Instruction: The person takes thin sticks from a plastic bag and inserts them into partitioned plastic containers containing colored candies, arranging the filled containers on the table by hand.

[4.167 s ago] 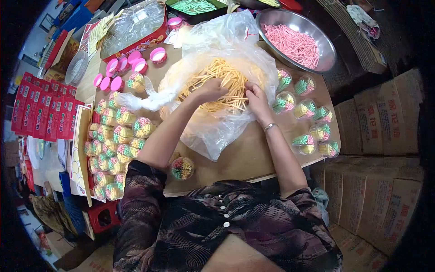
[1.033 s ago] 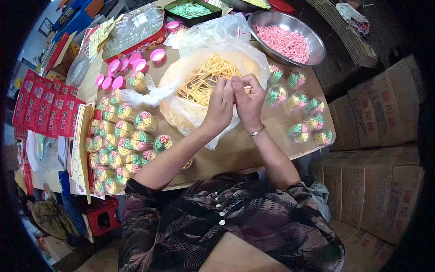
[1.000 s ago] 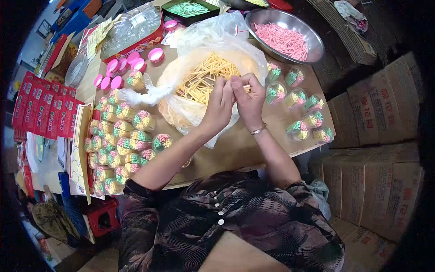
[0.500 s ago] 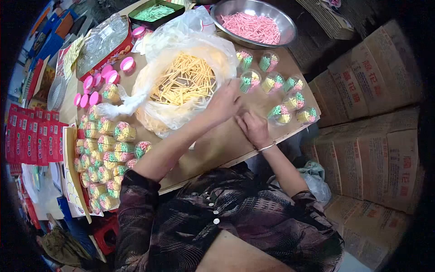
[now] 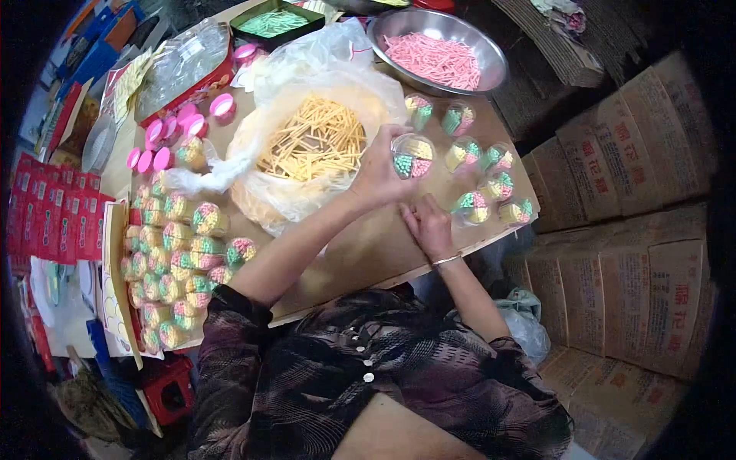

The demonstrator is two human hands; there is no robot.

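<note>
My left hand [image 5: 376,172] is closed around a clear plastic cup [image 5: 412,156] packed with green, yellow and pink sticks. The cup is held above the cardboard-covered tabletop, its filled end toward me. My right hand [image 5: 431,228] rests low by the table's near edge, a bracelet at its wrist. Its fingers are loosely bent, thumb apart, and nothing shows in them. Beyond my left hand lies an open plastic bag [image 5: 257,134] of yellow sticks [image 5: 318,138]. Several similar filled cups [image 5: 463,153] stand to the right of the held one.
A steel bowl [image 5: 376,38] holds pink sticks at the back; a dark tray [image 5: 307,29] holds green ones. Pink lids [image 5: 222,107] are scattered at the left, above many filled cups [image 5: 176,238]. Stacked cartons [image 5: 613,176] flank the table's right side.
My left hand has taken hold of a filled cup from the right-hand group and lifted it. My right hand has stayed near the table edge, now apart from the left. The view has shifted slightly.
</note>
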